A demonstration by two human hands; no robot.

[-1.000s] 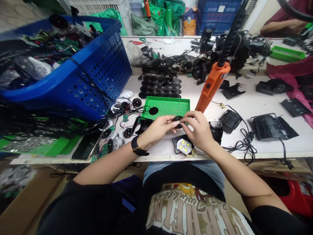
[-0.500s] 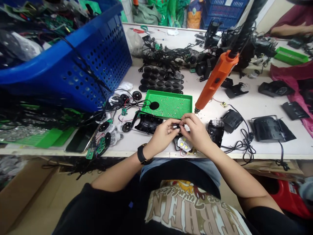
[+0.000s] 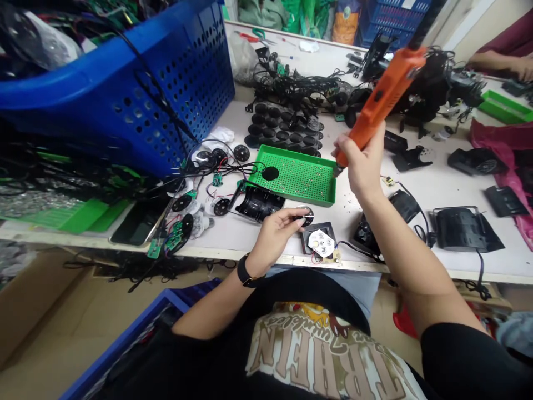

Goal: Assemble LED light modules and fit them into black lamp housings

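My left hand (image 3: pixel 277 230) pinches a small black round part (image 3: pixel 305 214) just above the table edge, near a white LED board (image 3: pixel 322 243) resting in a black square frame. My right hand (image 3: pixel 362 164) is wrapped round the lower end of a hanging orange electric screwdriver (image 3: pixel 389 91), whose tip sits over the right rim of a green perforated tray (image 3: pixel 297 176). A black disc (image 3: pixel 270 173) lies in that tray. A black curved housing (image 3: pixel 258 203) lies left of my left hand.
A big blue basket (image 3: pixel 137 94) full of wires and boards fills the left. Rows of black caps (image 3: pixel 285 130), cable tangles and black lamp housings (image 3: pixel 464 228) cover the table. Another person's arm (image 3: pixel 506 61) rests far right. A blue crate (image 3: pixel 125 339) stands on the floor.
My right hand left the small black part and rose to grasp the orange screwdriver. My left hand kept the part and lowered slightly. The camera tilted down and left.
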